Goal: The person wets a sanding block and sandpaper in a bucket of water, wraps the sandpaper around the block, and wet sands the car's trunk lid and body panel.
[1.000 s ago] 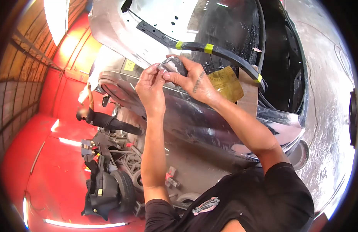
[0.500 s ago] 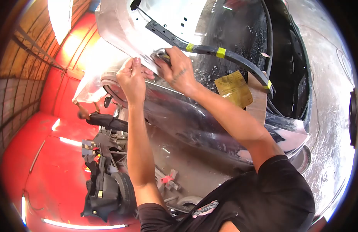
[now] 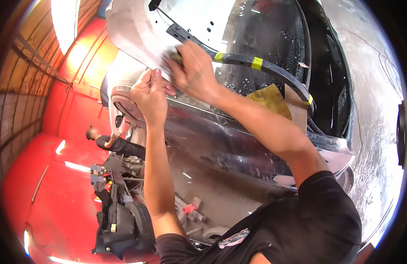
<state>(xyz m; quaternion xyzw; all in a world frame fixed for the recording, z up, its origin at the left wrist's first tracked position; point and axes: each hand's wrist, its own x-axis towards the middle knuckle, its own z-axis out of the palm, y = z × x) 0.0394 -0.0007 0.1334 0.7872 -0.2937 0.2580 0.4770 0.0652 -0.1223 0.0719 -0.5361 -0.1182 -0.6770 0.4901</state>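
Observation:
My right hand (image 3: 194, 72) is closed around a small dark pad (image 3: 172, 58), blurred by motion, against the pale grey surface of the car body (image 3: 144, 55). Just below and to the left, my left hand (image 3: 153, 93) is curled with its thumb pointing up, close to the panel's edge. Whatever its fingers hold is hidden. Right of my hands curves a black strip (image 3: 236, 59) with pieces of yellow-green tape (image 3: 256, 63). A yellow-brown sheet of paper (image 3: 269, 100) lies on the dark, wet-looking car surface beside my right forearm.
A brown board (image 3: 296, 105) lies by the paper. Beyond the car body on the left, another person (image 3: 111, 141) in dark clothes stands near removed car parts (image 3: 113, 220) and a tyre (image 3: 142, 220). A red-and-grey stand (image 3: 192, 208) is on the floor below.
My right hand has moved up and left with the dark pad along the panel. My left hand stays nearly in place. The person in the background has lowered their arms.

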